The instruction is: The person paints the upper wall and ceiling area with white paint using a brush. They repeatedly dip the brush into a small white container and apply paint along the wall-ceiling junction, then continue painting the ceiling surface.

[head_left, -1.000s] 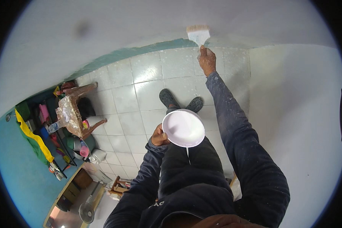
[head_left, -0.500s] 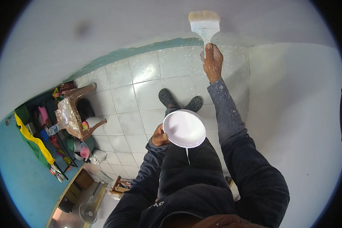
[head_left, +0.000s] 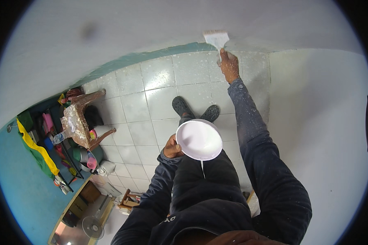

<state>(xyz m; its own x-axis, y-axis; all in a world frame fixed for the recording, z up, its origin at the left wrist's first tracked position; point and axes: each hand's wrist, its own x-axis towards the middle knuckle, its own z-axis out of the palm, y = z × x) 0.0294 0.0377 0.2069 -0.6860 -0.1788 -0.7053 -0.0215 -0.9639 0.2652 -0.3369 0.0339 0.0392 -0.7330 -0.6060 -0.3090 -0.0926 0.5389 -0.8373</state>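
Note:
My right hand (head_left: pixel 229 66) is closed round the handle of a wide, flat paintbrush (head_left: pixel 217 40), its arm stretched out ahead. The brush's pale bristles point away from me and appear to be against the whitish wall (head_left: pixel 159 24). In front of my body, my left hand (head_left: pixel 172 147) grips the left rim of a round white bowl (head_left: pixel 199 139). White paint lies in the bowl, which tilts slightly. My left thumb shows over the rim; the other fingers are mostly hidden beneath or behind it.
A teal strip (head_left: pixel 122 62) runs along the foot of the wall, above paint-spattered floor tiles (head_left: pixel 131 106). To the left are a paint-stained wooden stool or small table (head_left: pixel 77 124) and cluttered shelves (head_left: pixel 49 122). A fan (head_left: pixel 93 227) stands at lower left. Another white wall (head_left: pixel 315 122) rises at right.
The paintbrush in my right hand has moved down the wall, toward me, and now looks smaller and foreshortened. My left hand and the bowl have stayed nearly still.

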